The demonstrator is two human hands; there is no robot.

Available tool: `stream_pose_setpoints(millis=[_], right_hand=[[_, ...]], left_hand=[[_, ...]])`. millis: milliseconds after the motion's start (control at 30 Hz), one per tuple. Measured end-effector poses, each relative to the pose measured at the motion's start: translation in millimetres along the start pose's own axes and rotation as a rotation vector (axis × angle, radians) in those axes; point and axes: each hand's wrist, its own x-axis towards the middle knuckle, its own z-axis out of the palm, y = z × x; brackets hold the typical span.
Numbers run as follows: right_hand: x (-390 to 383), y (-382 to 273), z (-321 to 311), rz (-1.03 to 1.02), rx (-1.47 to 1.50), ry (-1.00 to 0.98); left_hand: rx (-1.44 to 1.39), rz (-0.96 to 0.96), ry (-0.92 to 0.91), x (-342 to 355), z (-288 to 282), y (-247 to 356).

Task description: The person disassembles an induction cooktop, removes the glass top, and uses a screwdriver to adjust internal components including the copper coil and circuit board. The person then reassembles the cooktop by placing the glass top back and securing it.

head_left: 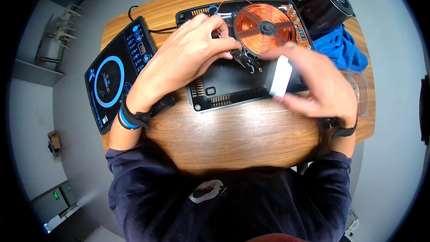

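Observation:
An opened induction cooker lies across the table, its black shell (179, 18) facing up with a round copper coil (251, 15) at the far side. Over its near half my left hand (188, 49) is closed, fingertips pinching a small dark piece (243, 58) with several thin metal ends; its exact kind does not show. My right hand (320, 80), partly smeared by motion, grips a white block-like thing (281, 76) between thumb and fingers, above the shell's right part. A red circuit board (302, 27) with buttons and a small display sits right of the coil.
The cooker's black top panel (109, 80), with a blue ring, lies at the left. A dark electric kettle (329, 6) stands at the back right, beside a blue cloth (345, 47). A clear plastic container (360, 94) is near the right table edge.

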Motion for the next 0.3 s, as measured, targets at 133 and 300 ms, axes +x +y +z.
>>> stream_pose_setpoints(millis=[133,300], right_hand=[[-16.3,19.7,-17.3,0.183,-0.213,0.103],[-25.5,43.3,-23.1,0.178,-0.298,0.051]], left_hand=[[0.075,0.098,0.028,11.4,-1.2,-0.4],[0.075,0.075,-0.102,22.2,-6.1,-3.7]])
